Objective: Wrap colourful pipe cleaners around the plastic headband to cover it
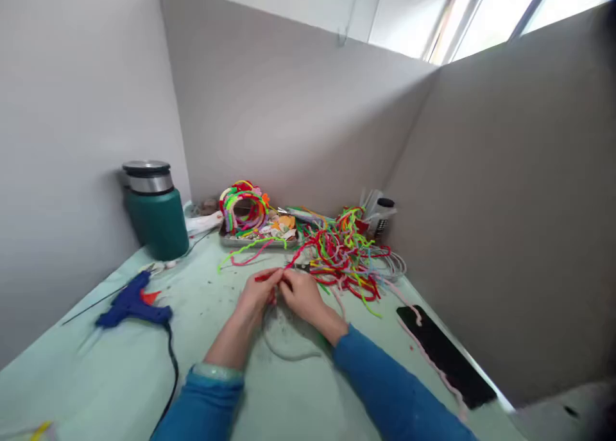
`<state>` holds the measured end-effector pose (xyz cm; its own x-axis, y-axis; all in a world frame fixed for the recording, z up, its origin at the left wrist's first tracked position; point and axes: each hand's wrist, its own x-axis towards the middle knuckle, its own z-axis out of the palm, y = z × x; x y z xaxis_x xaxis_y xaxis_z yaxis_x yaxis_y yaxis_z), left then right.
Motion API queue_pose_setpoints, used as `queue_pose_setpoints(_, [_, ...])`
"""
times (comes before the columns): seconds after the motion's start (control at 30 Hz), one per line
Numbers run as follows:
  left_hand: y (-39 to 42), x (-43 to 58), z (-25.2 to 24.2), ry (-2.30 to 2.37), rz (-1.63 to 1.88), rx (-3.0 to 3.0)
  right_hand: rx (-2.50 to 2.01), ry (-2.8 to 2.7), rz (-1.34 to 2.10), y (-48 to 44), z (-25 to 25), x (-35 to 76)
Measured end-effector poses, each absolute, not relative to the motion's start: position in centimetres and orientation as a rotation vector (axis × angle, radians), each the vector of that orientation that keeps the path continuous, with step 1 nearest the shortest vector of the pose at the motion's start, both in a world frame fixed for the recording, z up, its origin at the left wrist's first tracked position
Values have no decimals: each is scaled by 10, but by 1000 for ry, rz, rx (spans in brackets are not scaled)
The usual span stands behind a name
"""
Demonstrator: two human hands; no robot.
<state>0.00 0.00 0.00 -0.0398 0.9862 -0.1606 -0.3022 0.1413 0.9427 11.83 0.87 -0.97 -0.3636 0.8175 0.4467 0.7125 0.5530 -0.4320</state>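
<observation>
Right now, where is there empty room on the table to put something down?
Bare table lies between the glue gun and the left hand, and front left of the cord. Crowded behind the right hand: tray, pipe-cleaner pile, phone at right. Both hands pinch a red pipe cleaner.

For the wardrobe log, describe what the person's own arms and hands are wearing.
Both arms wear bright blue long sleeves, left sleeve and right sleeve alike. A pale green band circles the left wrist at the cuff. The left hand and right hand are bare, no gloves; rings too small to tell.
</observation>
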Motion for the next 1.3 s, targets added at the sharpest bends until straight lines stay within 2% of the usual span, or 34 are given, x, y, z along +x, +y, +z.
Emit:
queue_pose_setpoints(0.33, [4,-4,-4,1132,1369,822,-1180,-2164,377,5,-13,121])
queue_pose_setpoints(0.47, [7,-7,-7,1099,1352,764,-1216,-1968,512,19,-12,128])
queue_pose_setpoints(0.67, [9,-9,-9,1100,1313,739,-1282,-1380,1177,49,-9,130])
queue_pose_setpoints(0.8, [7,-9,-9,1104,1304,809,-997,-976,1642,64,-6,125])
queue_pose_setpoints(1.0, [4,-9,-8,1122,1248,901,-902,-814,1693,88,-1,131])
queue_pose_setpoints(1.3, [3,-8,-7,1149,1241,863,-728,-895,1899,96,5,145])
